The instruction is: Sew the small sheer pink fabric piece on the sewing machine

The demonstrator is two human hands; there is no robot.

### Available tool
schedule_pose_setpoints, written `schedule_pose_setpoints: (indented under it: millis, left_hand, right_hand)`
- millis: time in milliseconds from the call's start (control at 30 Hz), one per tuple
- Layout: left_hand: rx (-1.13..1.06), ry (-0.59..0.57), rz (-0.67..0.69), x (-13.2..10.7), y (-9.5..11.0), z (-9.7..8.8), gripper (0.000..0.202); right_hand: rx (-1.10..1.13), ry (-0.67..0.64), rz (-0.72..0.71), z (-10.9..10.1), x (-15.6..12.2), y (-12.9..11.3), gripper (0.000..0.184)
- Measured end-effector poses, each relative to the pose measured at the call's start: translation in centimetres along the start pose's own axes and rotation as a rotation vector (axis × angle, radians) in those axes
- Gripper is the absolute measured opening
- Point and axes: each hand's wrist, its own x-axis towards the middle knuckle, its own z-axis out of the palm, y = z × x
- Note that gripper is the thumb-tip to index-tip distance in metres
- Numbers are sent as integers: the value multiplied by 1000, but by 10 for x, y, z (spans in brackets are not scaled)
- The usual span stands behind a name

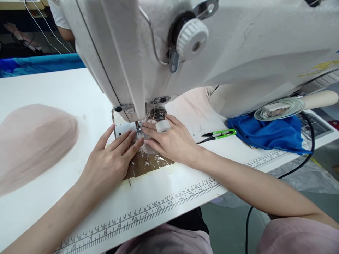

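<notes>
A white sewing machine [201,53] fills the top of the view, its presser foot [138,127] down over the metal needle plate [120,129]. My left hand [111,158] lies flat beside the foot, fingers stretched out and pressed on a thin, nearly see-through piece of fabric [144,150]. My right hand [172,139] rests on the other side of the foot, fingers extended, fingertips pinning the same sheer piece just at the needle. A brown taped patch [148,164] on the table shows between my hands.
A heap of pale pink sheer fabric [31,141] lies at the left on the white table [66,95]. Green thread snips [219,134], a blue cloth [267,132] and a roll of tape [278,107] sit at the right. A printed ruler [159,206] runs along the front edge. Another person's sleeve [59,17] shows behind.
</notes>
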Motion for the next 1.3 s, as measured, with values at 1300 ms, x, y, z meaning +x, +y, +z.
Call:
schedule_pose_setpoints:
  millis: [1300]
  left_hand:
    - [-64, 146, -74, 3, 6, -1, 29]
  right_hand:
    - [-34, 273, -263, 5, -9, -10, 21]
